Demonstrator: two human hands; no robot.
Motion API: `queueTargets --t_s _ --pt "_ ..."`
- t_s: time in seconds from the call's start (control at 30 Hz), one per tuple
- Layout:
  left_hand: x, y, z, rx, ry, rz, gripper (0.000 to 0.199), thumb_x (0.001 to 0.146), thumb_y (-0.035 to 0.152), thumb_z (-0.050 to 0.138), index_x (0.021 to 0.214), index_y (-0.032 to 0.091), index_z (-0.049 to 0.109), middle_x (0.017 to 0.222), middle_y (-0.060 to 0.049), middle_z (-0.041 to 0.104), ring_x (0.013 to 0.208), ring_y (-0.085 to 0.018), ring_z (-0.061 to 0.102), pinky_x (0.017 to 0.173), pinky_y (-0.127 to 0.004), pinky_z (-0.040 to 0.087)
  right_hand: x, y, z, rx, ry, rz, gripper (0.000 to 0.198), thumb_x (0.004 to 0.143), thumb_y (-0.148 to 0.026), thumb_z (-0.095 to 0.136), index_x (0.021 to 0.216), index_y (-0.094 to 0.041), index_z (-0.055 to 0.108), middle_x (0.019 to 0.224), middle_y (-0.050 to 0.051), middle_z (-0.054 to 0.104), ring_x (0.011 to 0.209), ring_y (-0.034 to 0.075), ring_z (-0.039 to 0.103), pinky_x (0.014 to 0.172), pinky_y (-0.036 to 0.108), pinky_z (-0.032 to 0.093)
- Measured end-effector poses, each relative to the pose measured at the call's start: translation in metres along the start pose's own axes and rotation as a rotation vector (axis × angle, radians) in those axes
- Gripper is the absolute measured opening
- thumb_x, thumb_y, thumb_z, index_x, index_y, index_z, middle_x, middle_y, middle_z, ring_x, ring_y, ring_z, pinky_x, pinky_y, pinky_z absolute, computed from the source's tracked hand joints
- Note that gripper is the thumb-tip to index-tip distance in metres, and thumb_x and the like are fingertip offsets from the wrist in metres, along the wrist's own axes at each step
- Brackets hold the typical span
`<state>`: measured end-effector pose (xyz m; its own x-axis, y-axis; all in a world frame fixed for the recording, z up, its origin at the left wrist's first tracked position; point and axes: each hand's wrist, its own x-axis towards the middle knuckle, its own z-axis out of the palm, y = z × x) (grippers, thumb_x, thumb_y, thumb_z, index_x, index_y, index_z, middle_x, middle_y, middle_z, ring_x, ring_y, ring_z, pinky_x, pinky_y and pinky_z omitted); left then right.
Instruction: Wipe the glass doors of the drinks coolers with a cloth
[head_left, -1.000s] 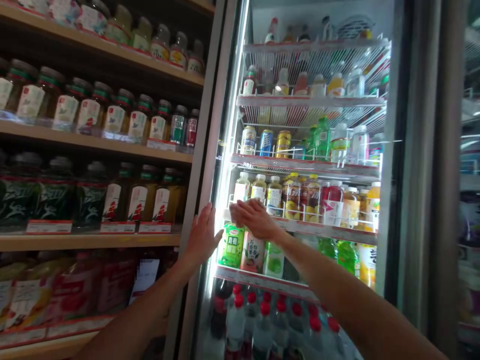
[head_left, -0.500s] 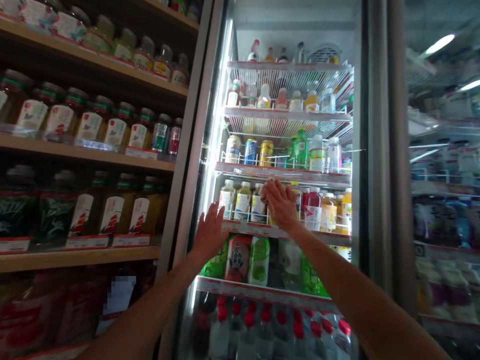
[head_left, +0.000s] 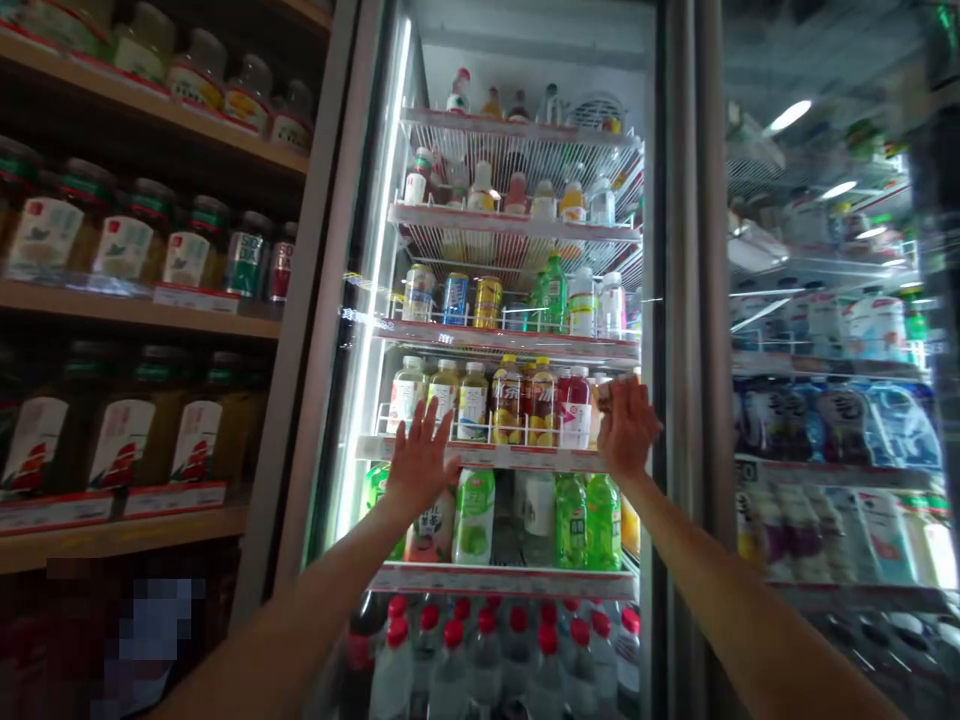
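Observation:
A glass fridge door [head_left: 517, 60] stands in front of me, with lit shelves of drinks behind it. My left hand [head_left: 420, 462] is raised with its fingers spread, flat against or just before the glass, level with the shelf of bottled drinks [head_left: 472, 402]. Near the door's right side, my right hand [head_left: 631, 428] is bent over a small brownish cloth [head_left: 604, 396] at the glass. Most of the cloth is hidden under the fingers. Beside that hand, a dark-red bottle [head_left: 576, 405] shows through the pane.
Metal door frames [head_left: 686, 300] run up the right side, with another glass-fronted fridge [head_left: 832, 420] beyond. To the left, wooden shelves [head_left: 135, 300] carry several bottles and cans. Red-capped bottles [head_left: 450, 660] fill the fridge's bottom.
My right hand has moved right across the glass with the cloth, from the middle towards the right frame. My left hand stays raised and spread. The view has shifted to the right.

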<state>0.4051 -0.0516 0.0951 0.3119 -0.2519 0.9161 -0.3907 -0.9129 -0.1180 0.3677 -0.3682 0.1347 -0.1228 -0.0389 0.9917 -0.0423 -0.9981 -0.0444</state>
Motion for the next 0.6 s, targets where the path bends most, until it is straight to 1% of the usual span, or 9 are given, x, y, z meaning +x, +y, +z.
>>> queueTargets --t_s 0.07,0.13,0.23,0.3,0.37,0.43,0.47,0.53,0.6 --pt "0.001 -0.003 -0.001 0.005 -0.003 -0.001 0.061 0.081 0.034 0.051 0.137 0.019 0.034 0.148 -0.01 0.022 0.138 -0.029 0.017 0.108 -0.051 0.024 -0.002 0.019 -0.002 0.027 0.044 0.111 0.046 0.086 -0.021 0.034 0.13 -0.011 0.044 0.138 0.02 0.038 0.13 0.031 0.032 0.101 0.051 0.032" --pt "0.003 -0.006 -0.001 0.004 0.001 0.004 0.058 0.082 0.034 0.05 0.136 0.018 0.036 0.147 -0.011 0.026 0.137 -0.028 0.021 0.109 -0.052 0.023 0.001 0.021 0.002 0.045 0.137 0.22 0.047 0.087 -0.02 0.03 0.129 -0.006 0.044 0.137 0.025 0.036 0.129 0.034 0.032 0.101 0.053 0.031" --pt "0.005 -0.007 0.0 -0.004 0.041 0.002 0.057 0.083 0.037 0.048 0.135 0.016 0.037 0.146 -0.012 0.028 0.136 -0.028 0.024 0.109 -0.052 0.021 0.01 -0.01 0.014 0.053 0.2 0.237 0.05 0.086 -0.019 0.03 0.132 -0.004 0.038 0.139 0.026 0.032 0.131 0.034 0.028 0.101 0.056 0.028" --pt "0.006 -0.005 0.0 -0.004 0.053 -0.01 0.057 0.083 0.038 0.048 0.135 0.016 0.037 0.147 -0.012 0.027 0.136 -0.028 0.024 0.109 -0.052 0.022 0.01 -0.041 0.021 0.083 0.114 0.066 0.048 0.085 -0.019 0.035 0.133 -0.013 0.041 0.14 0.017 0.036 0.132 0.028 0.028 0.104 0.05 0.029" --pt "0.008 -0.006 -0.003 0.012 0.045 -0.028 0.057 0.083 0.038 0.048 0.135 0.017 0.037 0.148 -0.012 0.024 0.137 -0.028 0.021 0.11 -0.051 0.021 0.004 -0.064 0.02 0.14 -0.059 -0.264 0.046 0.084 -0.017 0.04 0.13 -0.021 0.045 0.141 0.008 0.038 0.135 0.023 0.025 0.107 0.044 0.027" --pt "0.012 -0.011 -0.009 0.031 0.032 -0.065 0.057 0.083 0.037 0.048 0.135 0.016 0.037 0.148 -0.011 0.023 0.137 -0.028 0.018 0.11 -0.05 0.021 0.004 -0.066 0.014 0.173 -0.215 -0.56 0.045 0.084 -0.015 0.041 0.128 -0.024 0.047 0.142 0.004 0.038 0.136 0.021 0.022 0.108 0.043 0.025" --pt "0.014 -0.016 -0.012 0.037 0.028 -0.099 0.058 0.083 0.037 0.047 0.136 0.015 0.036 0.148 -0.012 0.022 0.138 -0.028 0.017 0.109 -0.05 0.022 0.008 -0.06 0.01 0.17 -0.246 -0.615 0.045 0.084 -0.014 0.04 0.127 -0.024 0.047 0.142 0.004 0.038 0.136 0.022 0.023 0.108 0.045 0.025" --pt "0.018 -0.029 -0.021 0.043 0.021 -0.188 0.059 0.084 0.038 0.045 0.136 0.013 0.035 0.148 -0.015 0.022 0.137 -0.03 0.018 0.108 -0.052 0.024 0.027 -0.042 0.005 0.143 -0.18 -0.453 0.044 0.083 -0.013 0.04 0.126 -0.021 0.049 0.139 0.008 0.041 0.132 0.025 0.03 0.104 0.048 0.029" --pt "0.021 -0.043 -0.027 0.042 0.007 -0.262 0.058 0.085 0.039 0.042 0.136 0.012 0.034 0.147 -0.017 0.022 0.137 -0.031 0.02 0.106 -0.054 0.027 0.054 -0.029 0.005 0.128 -0.025 -0.104 0.045 0.083 -0.013 0.036 0.126 -0.012 0.047 0.138 0.018 0.039 0.129 0.032 0.032 0.098 0.054 0.031"
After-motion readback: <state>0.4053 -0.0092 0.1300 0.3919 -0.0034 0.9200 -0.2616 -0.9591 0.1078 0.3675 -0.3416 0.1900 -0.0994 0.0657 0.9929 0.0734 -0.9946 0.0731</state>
